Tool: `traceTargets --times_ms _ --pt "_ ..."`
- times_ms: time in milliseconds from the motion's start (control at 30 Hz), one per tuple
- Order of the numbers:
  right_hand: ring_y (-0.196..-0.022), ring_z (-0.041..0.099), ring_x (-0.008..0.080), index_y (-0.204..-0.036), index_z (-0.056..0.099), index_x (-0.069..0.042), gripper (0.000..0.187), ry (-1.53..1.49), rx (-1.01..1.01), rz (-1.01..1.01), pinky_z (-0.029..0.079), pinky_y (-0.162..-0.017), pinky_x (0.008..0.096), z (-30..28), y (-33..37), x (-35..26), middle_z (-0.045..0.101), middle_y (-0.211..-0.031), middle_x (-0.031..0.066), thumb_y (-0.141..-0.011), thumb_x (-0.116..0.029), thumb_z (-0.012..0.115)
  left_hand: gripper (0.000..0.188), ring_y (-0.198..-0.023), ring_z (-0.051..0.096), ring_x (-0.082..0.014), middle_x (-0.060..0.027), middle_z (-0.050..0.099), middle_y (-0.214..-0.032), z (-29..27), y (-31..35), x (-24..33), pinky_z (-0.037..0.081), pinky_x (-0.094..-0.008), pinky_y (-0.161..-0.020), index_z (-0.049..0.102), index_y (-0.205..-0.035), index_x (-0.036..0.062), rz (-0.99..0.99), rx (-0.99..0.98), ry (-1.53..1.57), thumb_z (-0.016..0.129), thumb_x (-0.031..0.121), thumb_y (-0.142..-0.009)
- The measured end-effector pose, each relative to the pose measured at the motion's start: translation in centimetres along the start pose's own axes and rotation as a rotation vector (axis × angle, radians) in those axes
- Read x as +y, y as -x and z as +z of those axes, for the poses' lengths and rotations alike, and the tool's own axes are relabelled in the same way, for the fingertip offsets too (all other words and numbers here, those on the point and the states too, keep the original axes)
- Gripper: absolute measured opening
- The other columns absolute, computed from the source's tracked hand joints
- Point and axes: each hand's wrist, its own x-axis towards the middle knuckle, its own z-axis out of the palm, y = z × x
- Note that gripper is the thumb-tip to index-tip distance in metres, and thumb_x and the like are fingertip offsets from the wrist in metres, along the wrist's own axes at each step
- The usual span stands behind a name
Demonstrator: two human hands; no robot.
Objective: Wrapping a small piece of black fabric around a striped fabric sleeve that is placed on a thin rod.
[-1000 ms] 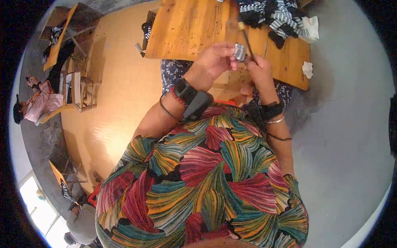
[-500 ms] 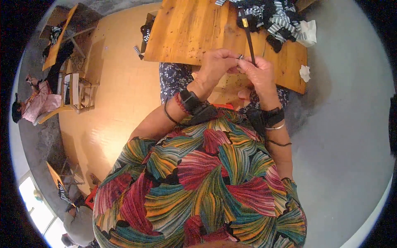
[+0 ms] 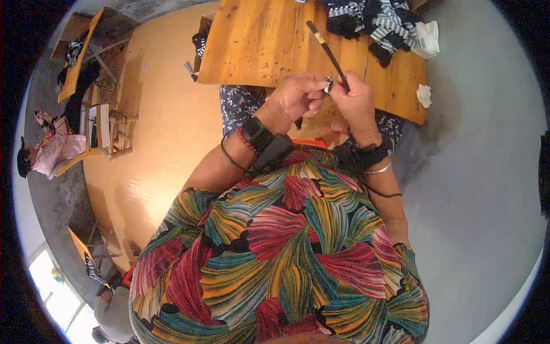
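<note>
My left hand (image 3: 295, 96) is closed, its thumb and fingertips pinching a small black-and-white cloth piece (image 3: 328, 85) over my lap, just off the near edge of the wooden table (image 3: 258, 46). Close beside it, my right hand (image 3: 356, 103) grips a slim dark stick (image 3: 331, 54) with a pale band near its far end. The stick slants up and left over the tabletop. Its lower end is hidden in my right fingers. Whether those fingers also touch the cloth piece, I cannot tell.
A heap of black and striped cloth pieces (image 3: 395, 26) lies at the table's far right, beside a white bag (image 3: 427, 39). Crumpled white paper (image 3: 424, 96) sits near the right edge. A box (image 3: 200, 49) with striped cloth stands left of the table. Other people (image 3: 48, 150) sit at tables further left.
The stick has tilted from nearly upright to a leftward slant. My right hand has turned and come slightly lower, and more of the cloth piece shows between my hands.
</note>
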Motion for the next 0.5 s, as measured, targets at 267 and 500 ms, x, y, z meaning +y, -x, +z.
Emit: traceTargets --times_ms 267,500 --pt "-0.050 0.051 0.0215 -0.075 0.056 0.000 0.012 -0.100 -0.113 -0.015 0.040 -0.048 0.0323 0.1 0.4 0.7 0.055 -0.060 0.0123 -0.076 -0.012 0.054 0.012 -0.059 0.055 -0.0127 -0.0010 0.055 -0.069 2.2 0.6 0.4 0.046 -0.0249 -0.057 0.053 -0.077 0.0056 0.177 0.190 -0.508 0.063 0.010 -0.073" --pt "-0.046 0.044 0.0105 -0.070 0.054 -0.001 0.014 -0.718 -0.212 0.451 0.032 -0.043 0.0235 0.1 0.7 -0.2 0.051 -0.061 -0.0007 -0.079 -0.011 0.052 0.010 -0.064 0.058 -0.0149 -0.0063 0.060 -0.074 0.3 -0.7 0.5 0.048 -0.0256 -0.058 0.054 -0.073 0.0041 0.200 0.312 -0.316 0.063 0.006 -0.070"
